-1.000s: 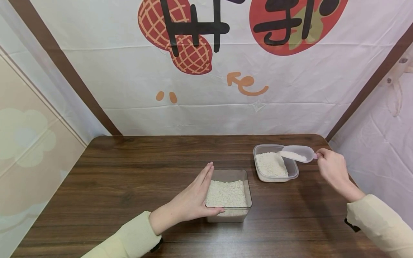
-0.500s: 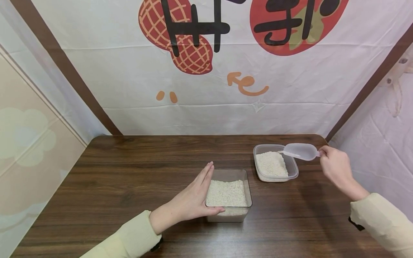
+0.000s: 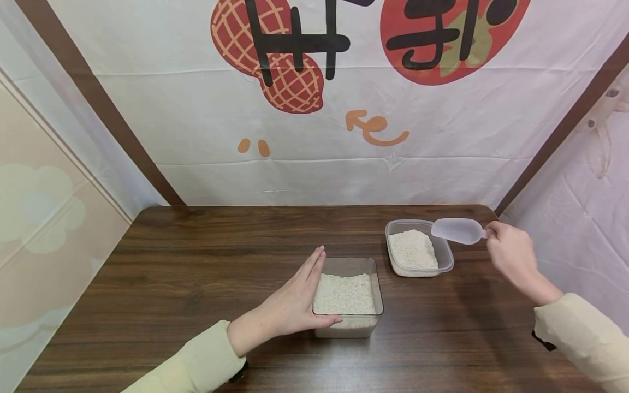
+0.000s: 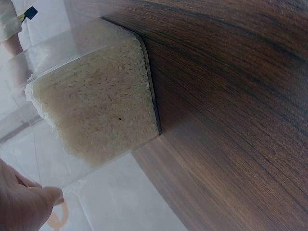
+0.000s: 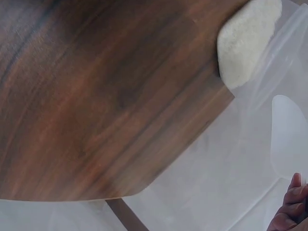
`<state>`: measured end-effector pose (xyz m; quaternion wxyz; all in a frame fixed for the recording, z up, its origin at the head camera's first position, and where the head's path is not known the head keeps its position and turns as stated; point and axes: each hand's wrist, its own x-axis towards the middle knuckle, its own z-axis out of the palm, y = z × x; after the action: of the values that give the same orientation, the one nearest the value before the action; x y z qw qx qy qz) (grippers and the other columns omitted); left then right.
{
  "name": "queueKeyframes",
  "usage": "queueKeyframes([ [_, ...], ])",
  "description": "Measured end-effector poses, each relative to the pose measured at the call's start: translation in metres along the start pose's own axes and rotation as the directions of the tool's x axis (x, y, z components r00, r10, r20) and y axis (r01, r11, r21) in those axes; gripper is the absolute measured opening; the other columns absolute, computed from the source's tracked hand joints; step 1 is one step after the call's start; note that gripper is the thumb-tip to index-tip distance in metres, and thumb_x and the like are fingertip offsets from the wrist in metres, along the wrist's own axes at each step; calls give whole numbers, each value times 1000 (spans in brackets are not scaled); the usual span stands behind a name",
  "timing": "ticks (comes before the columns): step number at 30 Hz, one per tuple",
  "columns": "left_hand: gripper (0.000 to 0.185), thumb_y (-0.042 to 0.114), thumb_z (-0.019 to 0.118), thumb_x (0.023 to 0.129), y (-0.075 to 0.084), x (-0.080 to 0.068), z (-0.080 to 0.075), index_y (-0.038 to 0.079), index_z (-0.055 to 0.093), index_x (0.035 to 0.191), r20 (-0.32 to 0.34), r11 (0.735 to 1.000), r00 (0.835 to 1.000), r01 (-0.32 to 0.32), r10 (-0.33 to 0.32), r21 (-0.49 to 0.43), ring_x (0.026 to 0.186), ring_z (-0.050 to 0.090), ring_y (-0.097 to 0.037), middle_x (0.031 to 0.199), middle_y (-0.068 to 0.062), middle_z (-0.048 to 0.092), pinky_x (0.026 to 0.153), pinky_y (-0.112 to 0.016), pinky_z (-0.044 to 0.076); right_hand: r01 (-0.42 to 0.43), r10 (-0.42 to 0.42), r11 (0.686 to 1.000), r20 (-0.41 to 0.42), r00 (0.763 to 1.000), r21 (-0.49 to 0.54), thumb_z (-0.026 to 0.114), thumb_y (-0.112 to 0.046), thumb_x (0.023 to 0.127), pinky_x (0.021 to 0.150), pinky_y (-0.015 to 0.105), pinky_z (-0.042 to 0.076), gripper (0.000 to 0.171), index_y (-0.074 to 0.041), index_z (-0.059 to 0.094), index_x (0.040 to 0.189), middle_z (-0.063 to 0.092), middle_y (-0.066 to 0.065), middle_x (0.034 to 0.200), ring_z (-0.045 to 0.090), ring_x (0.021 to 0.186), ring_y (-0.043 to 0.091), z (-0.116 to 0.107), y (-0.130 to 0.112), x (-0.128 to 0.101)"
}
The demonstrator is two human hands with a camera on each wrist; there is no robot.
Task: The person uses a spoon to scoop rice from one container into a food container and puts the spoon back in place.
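Observation:
My left hand [image 3: 287,308] rests against the left side of a clear square tub [image 3: 378,297], straight fingers along that side and thumb across the front near the rim. White rice [image 4: 101,101] fills much of this tub. To the right, my right hand [image 3: 513,256] grips the handle of a translucent white scoop [image 3: 458,231]. The scoop looks emptied, its tip over the right part of a smaller clear plastic container [image 3: 446,256]. Rice [image 3: 413,248] is heaped toward the left inside that container. In the right wrist view, curled fingers [image 5: 293,197] wrap the scoop's handle.
Both containers stand on a dark wood-grain table [image 3: 221,245]. Behind its far edge hangs a white printed cloth [image 3: 314,180], and more pale cloth [image 3: 580,218] hangs at the right.
The right hand has moved slightly right and tilted the scoop, and the rice in it has poured out into the smaller container. The left hand and the square tub have stayed put.

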<state>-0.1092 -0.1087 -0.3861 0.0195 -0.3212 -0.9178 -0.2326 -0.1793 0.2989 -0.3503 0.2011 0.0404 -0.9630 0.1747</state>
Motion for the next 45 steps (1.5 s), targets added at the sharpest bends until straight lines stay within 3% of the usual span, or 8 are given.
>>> queueKeyframes([
  [4,109,58,62,74,0,1,0,-8,9,143,5,1000,1000,-1,1,-2,138,7,-21,152,-13,1,107,-36,24,-5,5,1000,23,1000,1,42,-2,85,58,52,39,22,7,61,81,60,19,70,54,66,38,5,0,-4],
  [22,109,58,62,74,0,0,1,-7,9,143,-4,1000,1000,-10,10,2,138,8,-21,152,-13,2,106,-36,25,93,-91,995,-64,994,31,44,0,82,63,53,41,18,6,61,81,62,22,77,56,74,38,9,-17,-4],
  [39,109,59,61,75,-1,0,1,-7,7,143,1,1000,1000,-5,5,14,138,8,-21,152,-14,1,107,-36,24,176,-172,983,-84,982,47,47,1,82,56,43,38,14,3,61,80,60,15,70,51,64,28,-4,-45,-5],
  [45,110,58,62,74,-1,0,2,-7,7,143,-10,1000,1000,-14,14,26,138,8,-21,152,-13,1,107,-35,24,205,-198,976,-86,976,70,48,3,82,60,47,40,13,4,61,80,62,18,75,55,70,33,-6,-56,-6],
])
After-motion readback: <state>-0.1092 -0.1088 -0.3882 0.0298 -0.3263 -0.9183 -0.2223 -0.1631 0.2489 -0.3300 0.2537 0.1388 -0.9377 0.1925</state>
